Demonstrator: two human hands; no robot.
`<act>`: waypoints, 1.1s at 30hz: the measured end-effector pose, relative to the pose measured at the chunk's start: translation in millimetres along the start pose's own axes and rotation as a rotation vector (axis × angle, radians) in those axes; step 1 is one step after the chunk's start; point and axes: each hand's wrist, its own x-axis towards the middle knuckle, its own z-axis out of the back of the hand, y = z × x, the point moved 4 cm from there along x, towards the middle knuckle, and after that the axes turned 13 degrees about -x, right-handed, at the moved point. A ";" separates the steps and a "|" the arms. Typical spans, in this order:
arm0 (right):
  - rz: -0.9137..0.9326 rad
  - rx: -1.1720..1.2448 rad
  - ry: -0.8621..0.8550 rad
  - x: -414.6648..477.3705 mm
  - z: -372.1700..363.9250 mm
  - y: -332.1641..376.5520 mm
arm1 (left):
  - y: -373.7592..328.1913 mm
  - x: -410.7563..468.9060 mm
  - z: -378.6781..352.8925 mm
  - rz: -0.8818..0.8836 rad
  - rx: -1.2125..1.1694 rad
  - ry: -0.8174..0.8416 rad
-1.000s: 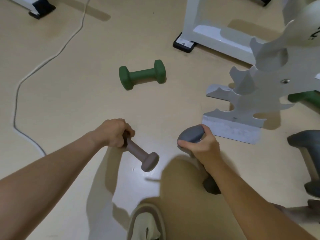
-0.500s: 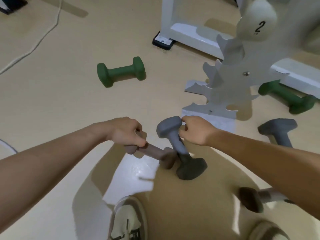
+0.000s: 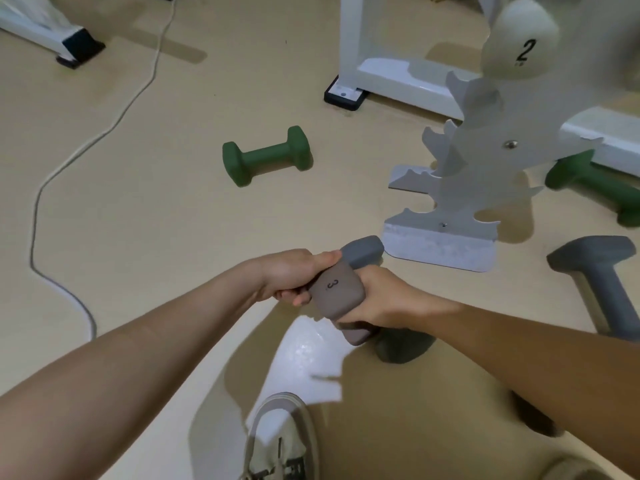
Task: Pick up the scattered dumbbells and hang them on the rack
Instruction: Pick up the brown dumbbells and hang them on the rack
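L hand [image 3: 291, 275] clenched on taupe dumbbell [image 3: 336, 294] marked 3. R hand [image 3: 384, 301] wrapped round grey dumbbell [image 3: 363, 249]. The 2 touch, at 8 o'clock of rack [image 3: 485, 174] foot.

Count:
- 2 green: green dumbbell [image 3: 266, 157] at 11 o'clock from hands, second green dumbbell [image 3: 595, 181] at 2, behind rack.
- 2 grey, incl. second grey dumbbell [image 3: 595, 271] on floor at 3.
- 1 cream dumbbell [image 3: 519, 39], marked 2, up on rack.
- 1 shoe [image 3: 277, 441] at 6.
- 1 cable [image 3: 33, 233] at 9.

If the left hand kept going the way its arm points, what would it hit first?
Probably the grey dumbbell's head, close against the left hand; behind it stands the rack's base. Depth is unclear.
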 end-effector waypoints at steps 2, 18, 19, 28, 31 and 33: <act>0.028 0.058 -0.038 -1.0 7.4 -0.3 | 0.3 1.3 -0.9 -0.079 -0.098 -0.008; 0.133 0.519 -0.243 13.7 50.0 54.2 | -34.9 -38.9 21.6 -0.361 -0.653 -0.153; 0.125 0.543 -0.273 15.1 50.7 49.8 | -34.2 -38.3 19.9 -0.357 -0.656 -0.146; 0.133 0.289 -0.242 9.2 61.1 56.5 | -66.0 -36.1 12.0 -0.384 -0.613 -0.154; 0.107 0.071 -0.115 -8.1 73.9 67.8 | -78.5 -44.1 8.9 -0.468 -0.643 -0.208; 0.020 -0.010 0.009 -26.8 85.5 67.9 | -93.6 -48.9 5.5 -0.529 -0.594 -0.242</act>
